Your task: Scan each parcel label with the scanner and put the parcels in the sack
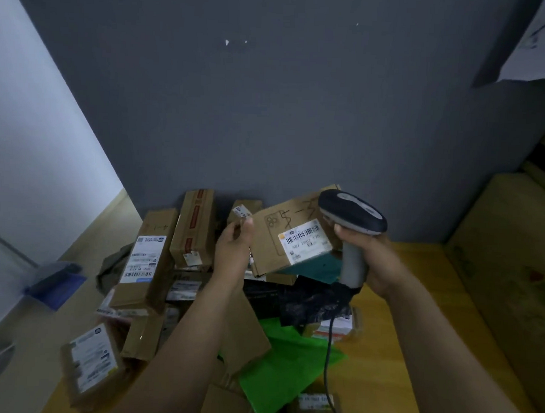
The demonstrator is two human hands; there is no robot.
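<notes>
The left hand (233, 248) holds a small cardboard parcel (273, 237) up over the heap, fingers and thumb pinched on its left edge near the top corner. Its white label (305, 242) faces the person, barcode showing. At 3 o'clock of the parcel, just beside it, the right hand (368, 260) is wrapped round the grey handle of the scanner (352, 214), whose dark head tips over the label. Its cord (329, 349) hangs toward 6 o'clock.

I'd judge the box light and stiff, since 1 hand carries it by an edge without it sagging. Plain card grips well enough, but a corner pinch lets it swing. A hold across 2 opposite sides would be steadier for the drop.

From 7 to 10 o'clock the other parcels (150, 257) lie on the wooden table (399, 352). A green plastic mailer (289, 363) at 6 o'clock looks softer and slicker. I can't pick out the sack for certain.
</notes>
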